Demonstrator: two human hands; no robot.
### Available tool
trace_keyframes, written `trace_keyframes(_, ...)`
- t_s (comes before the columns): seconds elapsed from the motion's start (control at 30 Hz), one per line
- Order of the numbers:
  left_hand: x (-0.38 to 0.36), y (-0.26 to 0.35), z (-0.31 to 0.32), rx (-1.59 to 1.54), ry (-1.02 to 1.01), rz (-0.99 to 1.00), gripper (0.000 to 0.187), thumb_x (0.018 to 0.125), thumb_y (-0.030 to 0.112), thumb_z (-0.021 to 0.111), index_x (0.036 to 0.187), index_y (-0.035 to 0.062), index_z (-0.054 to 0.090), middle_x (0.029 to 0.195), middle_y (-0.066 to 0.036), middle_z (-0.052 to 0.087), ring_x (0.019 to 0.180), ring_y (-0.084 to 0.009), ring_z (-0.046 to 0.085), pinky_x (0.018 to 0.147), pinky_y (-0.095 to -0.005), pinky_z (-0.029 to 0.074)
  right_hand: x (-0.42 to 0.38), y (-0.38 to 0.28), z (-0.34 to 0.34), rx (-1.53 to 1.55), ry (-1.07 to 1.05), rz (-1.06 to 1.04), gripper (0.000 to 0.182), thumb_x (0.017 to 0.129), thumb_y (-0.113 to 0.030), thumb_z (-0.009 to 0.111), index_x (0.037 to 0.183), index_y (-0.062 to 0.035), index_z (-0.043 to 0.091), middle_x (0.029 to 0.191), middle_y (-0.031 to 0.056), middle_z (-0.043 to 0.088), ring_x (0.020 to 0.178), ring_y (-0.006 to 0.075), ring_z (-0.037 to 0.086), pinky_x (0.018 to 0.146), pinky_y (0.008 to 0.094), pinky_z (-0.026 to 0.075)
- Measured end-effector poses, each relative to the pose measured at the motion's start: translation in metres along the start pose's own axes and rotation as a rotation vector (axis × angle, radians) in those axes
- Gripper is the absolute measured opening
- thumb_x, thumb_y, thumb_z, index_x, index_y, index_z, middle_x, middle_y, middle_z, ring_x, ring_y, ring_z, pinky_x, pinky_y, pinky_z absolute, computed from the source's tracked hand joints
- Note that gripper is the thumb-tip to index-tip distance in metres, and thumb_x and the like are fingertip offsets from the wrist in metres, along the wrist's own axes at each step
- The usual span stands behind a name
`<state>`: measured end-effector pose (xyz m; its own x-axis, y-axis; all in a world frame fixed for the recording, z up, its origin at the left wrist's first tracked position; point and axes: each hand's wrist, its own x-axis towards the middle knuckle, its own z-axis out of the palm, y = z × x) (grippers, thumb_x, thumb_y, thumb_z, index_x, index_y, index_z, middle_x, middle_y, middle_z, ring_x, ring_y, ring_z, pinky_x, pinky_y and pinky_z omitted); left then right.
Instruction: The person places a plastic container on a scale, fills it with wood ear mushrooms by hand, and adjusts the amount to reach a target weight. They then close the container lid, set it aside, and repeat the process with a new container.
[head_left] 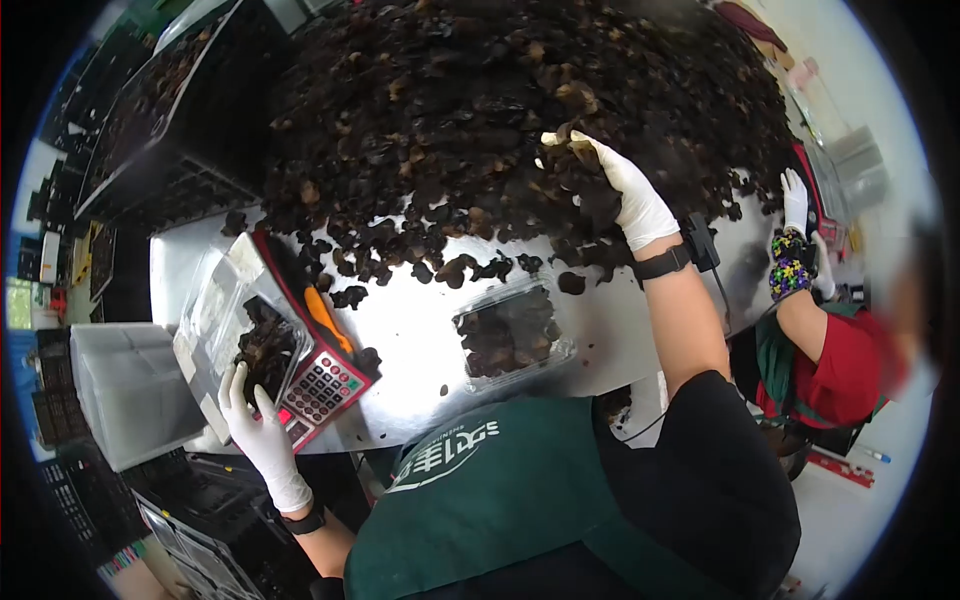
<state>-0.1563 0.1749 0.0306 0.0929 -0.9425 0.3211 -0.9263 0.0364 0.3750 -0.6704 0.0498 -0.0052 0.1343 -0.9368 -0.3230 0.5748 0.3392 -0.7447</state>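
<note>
My gloved left hand (258,430) is at the near edge of a clear tray on the red scale (325,388), its fingers apart and touching dark wood-ear fungus (266,352) in that tray. My gloved right hand (625,190) reaches into the big pile of fungus (430,110), fingers curled round some dark pieces. A clear plastic box (514,335) holding fungus pieces lies on the metal table (405,310) in front of me. An orange-handled tool (328,318) lies beside the scale.
Stacked clear containers (130,395) stand at the left, below a large black crate (185,110). At the right, a co-worker in red (840,370) has gloved hands at the table's edge near another red scale (815,190). Scattered fungus pieces lie along the pile's near side.
</note>
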Motion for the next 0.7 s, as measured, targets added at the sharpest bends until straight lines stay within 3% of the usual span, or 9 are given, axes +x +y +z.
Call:
trace_keyframes(0.13, -0.003, -0.002, -0.006, 0.010, 0.057, 0.011, 0.037, 0.090, -0.004, 0.057, 0.126, 0.0041, 0.060, 0.131, -0.015, 0.056, 0.119, -0.0295, 0.055, 0.093, -0.0342, 0.047, 0.026, 0.018, 0.032, 0.002, -0.253, 0.060, 0.042, 0.103, -0.032, 0.045, 0.130, -0.0034, 0.060, 0.117, 0.0104, 0.068, 0.078, 0.0089, 0.064, 0.055, 0.0206, 0.051)
trace_keyframes(0.17, -0.005, -0.004, -0.007, -0.005, 0.071, 0.007, 0.037, 0.091, -0.004, 0.056, 0.127, 0.0044, 0.060, 0.131, -0.015, 0.056, 0.118, -0.0289, 0.056, 0.090, -0.0332, 0.048, 0.032, 0.022, 0.047, -0.033, -0.165, 0.113, 0.043, 0.103, -0.033, 0.044, 0.132, -0.0042, 0.058, 0.119, 0.0135, 0.067, 0.073, 0.0076, 0.063, 0.043, 0.0186, 0.043)
trace_keyframes(0.27, -0.010, -0.002, -0.012, -0.005, 0.100, -0.036, 0.037, 0.090, -0.005, 0.057, 0.126, 0.0044, 0.061, 0.131, -0.015, 0.056, 0.117, -0.0284, 0.057, 0.091, -0.0333, 0.048, 0.060, 0.036, 0.070, -0.094, -0.289, 0.172, 0.043, 0.103, -0.034, 0.045, 0.132, -0.0047, 0.058, 0.118, 0.0117, 0.068, 0.077, 0.0081, 0.064, 0.042, 0.0179, 0.041)
trace_keyframes(0.3, -0.011, -0.007, -0.011, 0.049, 0.125, 0.016, 0.037, 0.089, -0.005, 0.057, 0.124, 0.0040, 0.062, 0.131, -0.015, 0.056, 0.116, -0.0275, 0.058, 0.091, -0.0329, 0.049, 0.074, 0.035, 0.069, 0.001, -0.418, 0.284, 0.036, 0.100, -0.025, 0.053, 0.127, -0.0041, 0.063, 0.119, 0.0052, 0.069, 0.087, 0.0128, 0.065, 0.060, 0.0233, 0.051)
trace_keyframes(0.4, -0.015, -0.001, -0.013, -0.082, 0.139, -0.075, 0.037, 0.087, -0.006, 0.058, 0.123, 0.0039, 0.063, 0.127, -0.014, 0.059, 0.113, -0.0269, 0.059, 0.092, -0.0321, 0.050, 0.100, 0.061, 0.106, -0.796, -0.193, -0.080, 0.031, 0.097, -0.023, 0.058, 0.118, -0.0025, 0.069, 0.112, 0.0042, 0.072, 0.091, 0.0117, 0.064, 0.080, 0.0249, 0.050)
trace_keyframes(0.43, -0.017, -0.001, -0.013, -0.087, 0.146, -0.081, 0.037, 0.086, -0.006, 0.060, 0.122, 0.0042, 0.063, 0.126, -0.014, 0.059, 0.114, -0.0273, 0.059, 0.093, -0.0329, 0.050, 0.101, 0.064, 0.123, -0.917, -0.121, -0.117, 0.028, 0.095, -0.020, 0.062, 0.113, -0.0013, 0.072, 0.107, 0.0044, 0.073, 0.097, 0.0108, 0.064, 0.094, 0.0251, 0.045)
trace_keyframes(0.53, -0.021, -0.007, -0.010, -0.040, 0.179, -0.076, 0.039, 0.083, -0.006, 0.062, 0.120, 0.0054, 0.063, 0.125, -0.014, 0.059, 0.116, -0.0293, 0.058, 0.097, -0.0354, 0.048, 0.100, 0.074, 0.177, -0.800, -0.186, -0.122, 0.027, 0.091, -0.017, 0.066, 0.110, 0.0012, 0.072, 0.103, 0.0037, 0.073, 0.092, 0.0085, 0.063, 0.086, 0.0222, 0.047)
trace_keyframes(0.67, -0.020, -0.007, -0.009, -0.066, 0.232, -0.138, 0.047, 0.083, -0.007, 0.060, 0.129, 0.0037, 0.057, 0.129, -0.016, 0.057, 0.121, -0.0314, 0.055, 0.102, -0.0362, 0.043, 0.071, 0.092, 0.274, -0.808, -0.517, -0.315, 0.028, 0.090, -0.019, 0.066, 0.112, -0.0041, 0.072, 0.106, 0.0063, 0.073, 0.096, 0.0101, 0.064, 0.089, 0.0228, 0.047)
trace_keyframes(0.7, -0.020, -0.008, -0.008, -0.066, 0.245, -0.158, 0.051, 0.083, -0.006, 0.060, 0.133, 0.0026, 0.053, 0.131, -0.018, 0.056, 0.122, -0.0325, 0.054, 0.104, -0.0372, 0.042, 0.069, 0.106, 0.291, -0.859, -0.590, -0.445, 0.026, 0.088, -0.020, 0.067, 0.110, -0.0070, 0.073, 0.104, 0.0063, 0.073, 0.096, 0.0129, 0.066, 0.087, 0.0244, 0.049)
